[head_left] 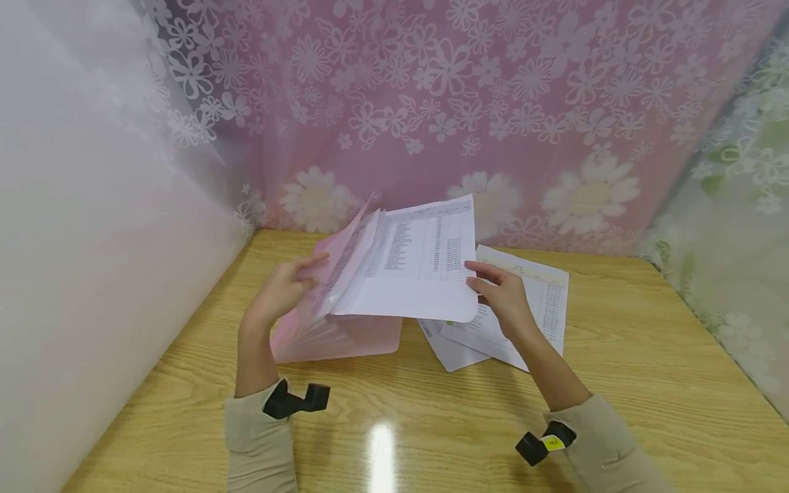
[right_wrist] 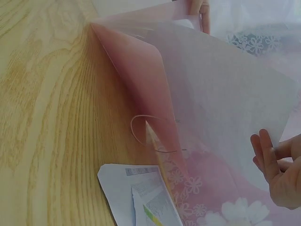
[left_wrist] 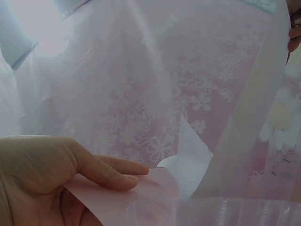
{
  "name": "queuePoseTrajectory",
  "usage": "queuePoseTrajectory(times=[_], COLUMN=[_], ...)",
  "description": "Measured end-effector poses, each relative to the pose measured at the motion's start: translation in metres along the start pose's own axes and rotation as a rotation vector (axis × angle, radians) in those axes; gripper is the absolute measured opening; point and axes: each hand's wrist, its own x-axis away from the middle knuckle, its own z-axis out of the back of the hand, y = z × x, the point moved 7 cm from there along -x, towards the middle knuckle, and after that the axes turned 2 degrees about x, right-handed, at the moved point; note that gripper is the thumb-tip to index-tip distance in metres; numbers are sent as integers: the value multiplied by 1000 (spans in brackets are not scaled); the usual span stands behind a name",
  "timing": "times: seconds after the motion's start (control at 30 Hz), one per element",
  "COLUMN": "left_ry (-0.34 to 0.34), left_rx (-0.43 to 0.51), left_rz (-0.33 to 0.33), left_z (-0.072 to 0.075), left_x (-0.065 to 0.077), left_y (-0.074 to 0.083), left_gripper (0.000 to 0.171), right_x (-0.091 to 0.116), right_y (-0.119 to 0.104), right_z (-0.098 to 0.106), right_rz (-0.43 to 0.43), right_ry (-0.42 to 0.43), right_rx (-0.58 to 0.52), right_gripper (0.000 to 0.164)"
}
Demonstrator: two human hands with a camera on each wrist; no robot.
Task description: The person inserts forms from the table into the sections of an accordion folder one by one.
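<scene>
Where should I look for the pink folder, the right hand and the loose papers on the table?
Pink folder (head_left: 364, 339): head view, on a bare pink part of its cover.
Right hand (head_left: 507, 301): head view, on its middle.
Loose papers (head_left: 553, 301): head view, on the top sheet's printed part.

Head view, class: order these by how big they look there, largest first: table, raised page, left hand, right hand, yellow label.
1. Table
2. Raised page
3. Left hand and right hand, too alike to rank
4. Yellow label
</scene>
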Motion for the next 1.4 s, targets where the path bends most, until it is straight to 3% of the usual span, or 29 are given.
queuePoseTrajectory(times=[0.3, 0.57, 1.0, 1.4], left_ry=[1, -3, -4, 2], left_rx=[7, 7, 11, 2], left_rz=[10, 11, 7, 15], left_z=[0, 1, 2, 3], left_x=[0, 1, 1, 2], left_y=[1, 1, -1, -1], left_gripper=[47, 46, 47, 47], right_x=[-4, -3, 1, -17], right_y=[-13, -23, -26, -20], right_z=[-4, -2, -1, -5], right_rz=[9, -1, -13, -56], right_ry=[-82, -94, -134, -199], right_rx=[86, 146, 134, 106], right_gripper=[40, 40, 42, 42])
